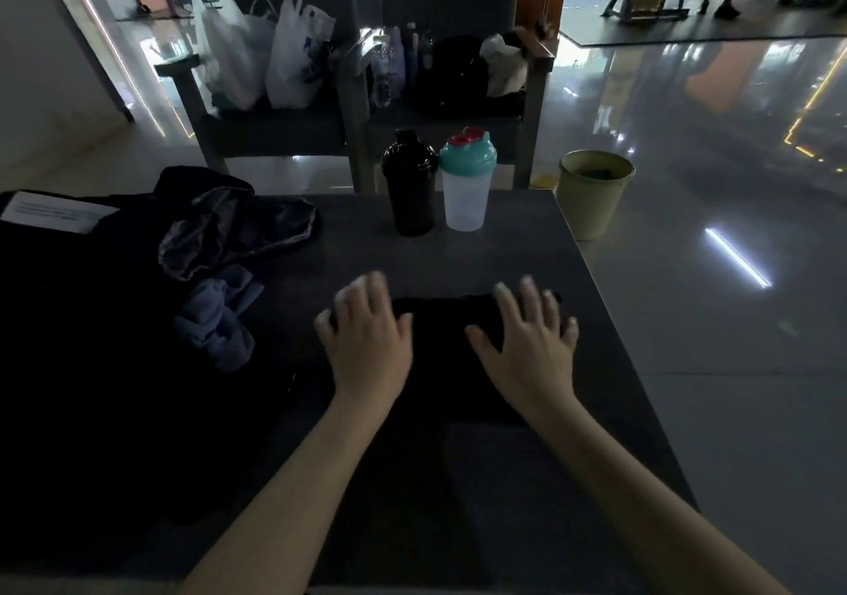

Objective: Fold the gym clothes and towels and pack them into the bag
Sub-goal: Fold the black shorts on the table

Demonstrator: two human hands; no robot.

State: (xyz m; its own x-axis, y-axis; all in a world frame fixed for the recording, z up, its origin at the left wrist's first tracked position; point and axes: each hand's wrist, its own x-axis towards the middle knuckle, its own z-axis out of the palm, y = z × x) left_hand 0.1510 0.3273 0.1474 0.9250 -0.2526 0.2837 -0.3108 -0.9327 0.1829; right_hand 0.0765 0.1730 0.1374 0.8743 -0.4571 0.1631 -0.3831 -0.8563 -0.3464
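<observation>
Your left hand (366,342) and right hand (527,342) lie flat, fingers spread, gripping nothing, pressing a black garment (444,319) under your palms. Beyond your fingertips stand two shakers (440,182); left of them lies a blue towel (220,315).

Both palms down, fingers spread, on a black folded garment (442,342) lying on the dark table (527,255): left hand (366,342) on its left end, right hand (527,347) on its right end. To the left, a crumpled blue cloth (220,319), a dark grey garment (233,232) and a black bag (68,319). Behind, a black shaker bottle (410,184) touching a clear shaker (467,182) with teal lid. Beyond the table edge, a green bin (593,193) on the glossy floor.
</observation>
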